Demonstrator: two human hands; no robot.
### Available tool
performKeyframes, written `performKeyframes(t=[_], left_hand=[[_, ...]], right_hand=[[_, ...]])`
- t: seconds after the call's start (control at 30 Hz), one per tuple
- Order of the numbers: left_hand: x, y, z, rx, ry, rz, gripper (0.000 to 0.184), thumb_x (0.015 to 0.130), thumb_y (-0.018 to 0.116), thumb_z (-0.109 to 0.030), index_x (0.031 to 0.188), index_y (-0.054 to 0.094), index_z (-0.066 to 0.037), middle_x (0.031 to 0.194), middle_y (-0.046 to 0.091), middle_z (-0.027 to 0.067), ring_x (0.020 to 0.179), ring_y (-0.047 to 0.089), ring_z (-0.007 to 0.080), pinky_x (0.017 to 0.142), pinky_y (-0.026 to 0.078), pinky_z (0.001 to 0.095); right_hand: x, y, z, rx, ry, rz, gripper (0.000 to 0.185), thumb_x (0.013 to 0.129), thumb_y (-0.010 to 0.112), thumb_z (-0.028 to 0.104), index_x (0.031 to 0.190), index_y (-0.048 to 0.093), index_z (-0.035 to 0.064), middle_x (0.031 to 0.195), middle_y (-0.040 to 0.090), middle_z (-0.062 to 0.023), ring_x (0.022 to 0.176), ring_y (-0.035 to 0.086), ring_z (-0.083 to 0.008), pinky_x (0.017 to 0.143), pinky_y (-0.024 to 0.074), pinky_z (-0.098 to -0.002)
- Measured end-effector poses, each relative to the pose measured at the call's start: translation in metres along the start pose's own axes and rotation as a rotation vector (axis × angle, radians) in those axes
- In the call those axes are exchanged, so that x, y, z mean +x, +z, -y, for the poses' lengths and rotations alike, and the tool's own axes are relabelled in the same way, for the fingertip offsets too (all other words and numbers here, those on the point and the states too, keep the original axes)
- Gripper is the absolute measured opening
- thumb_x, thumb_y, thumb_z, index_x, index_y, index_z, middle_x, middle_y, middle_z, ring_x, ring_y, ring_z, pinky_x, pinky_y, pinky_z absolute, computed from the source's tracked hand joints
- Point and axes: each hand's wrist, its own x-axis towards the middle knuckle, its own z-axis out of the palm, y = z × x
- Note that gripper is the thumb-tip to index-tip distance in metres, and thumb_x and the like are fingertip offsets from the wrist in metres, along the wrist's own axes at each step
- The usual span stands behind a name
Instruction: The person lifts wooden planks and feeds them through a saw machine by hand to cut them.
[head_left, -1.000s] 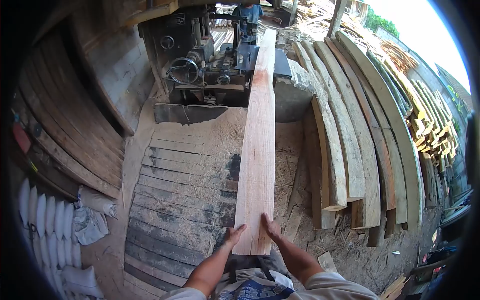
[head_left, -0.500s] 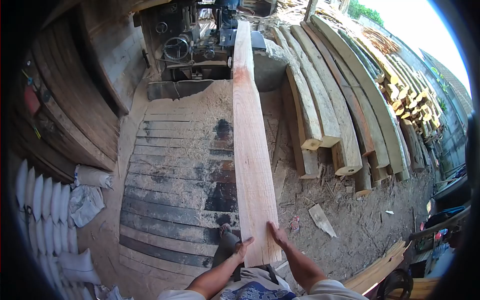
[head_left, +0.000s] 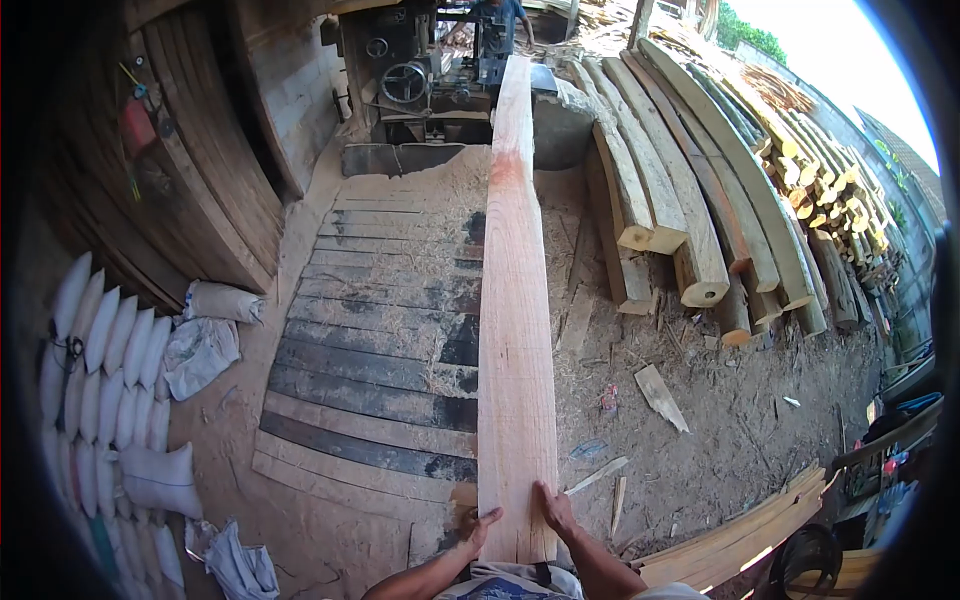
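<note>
A long, pale sawn plank (head_left: 517,330) runs from my waist out to the dark machine (head_left: 435,85) with handwheels at the far end. A reddish stain marks its upper part. My left hand (head_left: 480,527) grips the plank's left edge near its near end, thumb on the top face. On the opposite edge, my right hand (head_left: 555,507) is closed round the wood, its fingers partly hidden underneath. The plank's far end reaches beside the machine; whether it rests there I cannot tell.
Slatted boards (head_left: 375,350) strewn with sawdust cover the floor on the left. Squared timbers (head_left: 690,220) lie stacked at the right. Filled white sacks (head_left: 110,340) stand at far left. Loose slabs (head_left: 740,530) lie at lower right. Another person (head_left: 500,20) stands behind the machine.
My view has shifted, so the machine and timbers sit differently in it. Both hands still hold the plank's near end. A person at the machine now shows more clearly.
</note>
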Motion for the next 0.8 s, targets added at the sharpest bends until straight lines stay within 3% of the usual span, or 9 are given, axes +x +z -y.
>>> performKeyframes(t=[0.13,0.23,0.33,0.37,0.47,0.6,0.63,0.73,0.8], left_hand=[[-0.047,-0.020,0.055,0.013,0.162,-0.054,0.067,0.076,0.082,-0.042,0.126,0.064,0.000,0.126,0.065,0.0105,0.118,0.057,0.0230,0.105,0.040,0.0381],[-0.076,-0.044,0.098,0.042,-0.012,-0.055,0.070,0.076,0.082,-0.044,0.127,0.064,0.000,0.129,0.063,0.0129,0.123,0.054,0.0234,0.109,0.036,0.0389],[-0.110,-0.073,0.139,0.016,-0.072,-0.012,0.073,0.075,0.082,-0.044,0.130,0.062,0.001,0.132,0.061,0.0141,0.126,0.051,0.0238,0.112,0.033,0.0394],[-0.151,-0.068,0.119,0.065,-0.079,-0.049,0.073,0.076,0.082,-0.043,0.131,0.060,0.001,0.132,0.061,0.0129,0.125,0.051,0.0236,0.111,0.034,0.0395],[-0.195,-0.084,0.166,0.025,0.064,-0.089,0.071,0.074,0.082,-0.049,0.118,0.067,0.005,0.118,0.068,0.0156,0.112,0.061,0.0253,0.101,0.043,0.0367],[-0.204,-0.116,0.296,0.184,0.045,-0.191,0.074,0.074,0.082,-0.048,0.121,0.064,0.006,0.117,0.068,0.0156,0.113,0.060,0.0254,0.099,0.044,0.0364],[-0.257,-0.101,0.262,0.165,0.043,-0.082,0.075,0.075,0.081,-0.048,0.125,0.062,0.004,0.123,0.065,0.0133,0.114,0.057,0.0228,0.102,0.041,0.0376],[-0.310,-0.090,0.260,0.209,-0.008,-0.133,0.079,0.073,0.081,-0.054,0.123,0.062,0.005,0.124,0.064,0.0149,0.114,0.057,0.0233,0.100,0.042,0.0382],[-0.325,-0.092,0.263,0.214,-0.055,-0.128,0.083,0.071,0.082,-0.058,0.121,0.064,0.005,0.120,0.065,0.0151,0.110,0.058,0.0243,0.098,0.044,0.0384]], right_hand=[[-0.059,0.015,-0.049,0.088,0.090,0.022,0.067,0.095,0.051,0.063,0.100,0.068,-0.0018,0.077,0.059,-0.0033,0.072,0.054,-0.0152,0.062,0.0445,-0.0336],[-0.130,0.030,-0.062,0.260,-0.099,-0.125,0.065,0.100,0.047,0.057,0.128,0.057,-0.0008,0.102,0.062,-0.0040,0.091,0.056,-0.0145,0.079,0.0471,-0.0299],[-0.173,0.056,-0.113,0.510,-0.033,0.067,0.066,0.103,0.045,0.050,0.146,0.040,0.0005,0.128,0.056,-0.0055,0.114,0.051,-0.0168,0.100,0.0411,-0.0317],[-0.190,0.064,-0.121,0.424,-0.183,0.001,0.070,0.102,0.043,0.054,0.151,0.037,0.0037,0.136,0.057,-0.0125,0.126,0.050,-0.0210,0.108,0.0355,-0.0311],[-0.243,0.074,-0.150,0.484,-0.255,0.058,0.066,0.104,0.044,0.049,0.150,0.038,0.0013,0.139,0.052,-0.0068,0.126,0.046,-0.0180,0.108,0.0346,-0.0327],[-0.325,0.064,-0.177,0.581,-0.246,0.077,0.064,0.104,0.046,0.048,0.150,0.040,0.0036,0.132,0.058,-0.0050,0.120,0.050,-0.0157,0.104,0.0377,-0.0284],[-0.342,0.059,-0.188,0.521,-0.179,0.087,0.065,0.103,0.046,0.049,0.151,0.039,0.0052,0.132,0.058,-0.0044,0.119,0.050,-0.0154,0.103,0.0381,-0.0283],[-0.380,0.059,-0.210,0.548,-0.050,0.097,0.064,0.103,0.046,0.050,0.151,0.040,0.0077,0.130,0.059,-0.0038,0.118,0.050,-0.0146,0.102,0.0391,-0.0288],[-0.396,0.060,-0.208,0.482,-0.148,0.051,0.063,0.103,0.046,0.050,0.150,0.042,0.0088,0.128,0.059,-0.0035,0.117,0.051,-0.0141,0.101,0.0398,-0.0287]])
